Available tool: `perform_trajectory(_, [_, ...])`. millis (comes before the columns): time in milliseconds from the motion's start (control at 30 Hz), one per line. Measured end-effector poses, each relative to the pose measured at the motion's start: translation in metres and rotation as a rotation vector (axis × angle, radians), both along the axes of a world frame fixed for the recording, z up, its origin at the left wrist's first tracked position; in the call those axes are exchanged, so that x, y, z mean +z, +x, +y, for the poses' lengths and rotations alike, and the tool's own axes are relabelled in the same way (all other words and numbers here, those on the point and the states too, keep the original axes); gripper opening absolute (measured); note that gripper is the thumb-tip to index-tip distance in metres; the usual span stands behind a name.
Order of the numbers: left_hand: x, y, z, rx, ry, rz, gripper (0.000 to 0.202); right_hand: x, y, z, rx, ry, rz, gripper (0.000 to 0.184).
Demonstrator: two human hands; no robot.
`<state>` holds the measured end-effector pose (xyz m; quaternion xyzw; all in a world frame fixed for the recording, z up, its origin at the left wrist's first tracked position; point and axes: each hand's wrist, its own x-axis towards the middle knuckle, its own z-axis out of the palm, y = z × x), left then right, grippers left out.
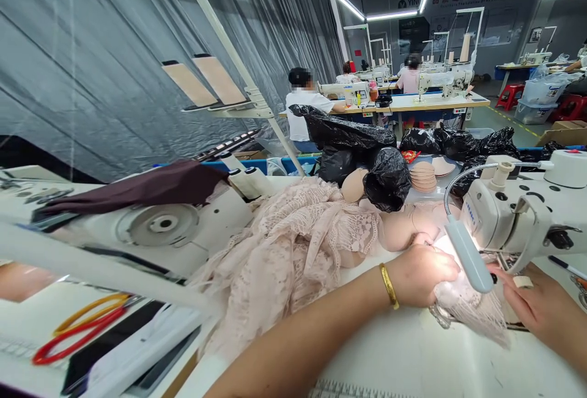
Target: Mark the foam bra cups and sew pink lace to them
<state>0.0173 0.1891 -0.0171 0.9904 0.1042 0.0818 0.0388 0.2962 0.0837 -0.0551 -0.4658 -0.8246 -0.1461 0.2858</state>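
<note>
My left hand (419, 272), with a gold bangle on the wrist, rests curled on pale pink lace fabric (293, 251) at the sewing machine (527, 214). Its fingers press the lace down beside the needle area under the machine's small lamp (468, 254). My right hand (539, 306) lies on the other side of the needle, fingers closed on the edge of the same lace piece (472, 315). The needle itself is hidden behind the lamp.
Scissors with red and yellow handles (77, 327) lie at the near left. A second machine with dark cloth (151, 214) stands left. Black plastic bags (367, 159) and stacked bra cups (424, 176) sit behind. Other people sew at far tables (413, 101).
</note>
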Motion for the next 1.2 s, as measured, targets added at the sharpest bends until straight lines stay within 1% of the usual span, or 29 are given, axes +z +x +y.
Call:
perform_trajectory(133, [-0.002,0.000,0.000,-0.002,0.003,0.001,0.016,0.005,-0.004,0.002,0.018,-0.038,-0.057,0.034])
perform_trajectory(267, [-0.002,-0.002,-0.001,0.005,0.019,0.015,0.025,0.004,-0.003,0.001,0.014,-0.102,-0.012,0.027])
perform_trajectory(400, [0.003,-0.007,-0.001,-0.005,0.032,0.024,0.033,0.004,-0.003,-0.002,0.021,-0.122,0.029,0.030])
perform_trajectory(467, [0.007,-0.011,-0.003,0.000,0.021,0.036,0.034,0.006,-0.005,-0.005,0.059,-0.105,0.055,0.026])
perform_trajectory(533, [0.012,-0.011,-0.008,0.063,0.026,0.058,0.032,0.008,-0.012,-0.009,0.126,-0.137,0.049,0.027])
perform_trajectory(600, [0.016,-0.008,-0.018,0.180,0.042,0.092,0.030,0.009,-0.022,-0.012,0.182,-0.203,0.003,0.035])
perform_trajectory(633, [0.018,-0.005,-0.024,0.236,0.050,0.113,0.032,0.009,-0.027,-0.013,0.189,-0.233,-0.020,0.036])
perform_trajectory(700, [0.021,0.002,-0.036,0.305,0.063,0.162,0.040,0.007,-0.035,-0.013,0.159,-0.261,-0.043,0.028])
perform_trajectory(733, [0.022,0.005,-0.040,0.318,0.067,0.181,0.043,0.006,-0.037,-0.012,0.131,-0.265,-0.049,0.027])
perform_trajectory(767, [0.023,0.006,-0.044,0.322,0.066,0.194,0.046,0.005,-0.037,-0.010,0.104,-0.262,-0.054,0.031])
perform_trajectory(833, [0.025,0.004,-0.046,0.302,0.030,0.201,0.054,0.005,-0.031,-0.008,0.053,-0.236,-0.067,0.037])
perform_trajectory(933, [0.030,-0.008,-0.037,0.213,-0.071,0.204,0.068,0.004,-0.012,-0.004,0.013,-0.184,-0.053,0.035])
perform_trajectory(1000, [0.032,-0.016,-0.029,0.146,-0.108,0.216,0.074,0.000,0.002,-0.003,0.024,-0.218,-0.031,0.034])
perform_trajectory(1067, [0.033,-0.019,-0.023,0.092,-0.111,0.204,0.066,-0.004,0.013,-0.003,0.034,-0.309,-0.015,0.032])
perform_trajectory(1133, [0.030,-0.017,-0.021,0.046,-0.105,0.169,0.047,-0.004,0.020,-0.005,0.036,-0.416,-0.011,0.032])
perform_trajectory(1200, [0.025,-0.013,-0.022,0.021,-0.100,0.135,0.030,0.002,0.023,-0.008,0.035,-0.528,-0.004,0.032])
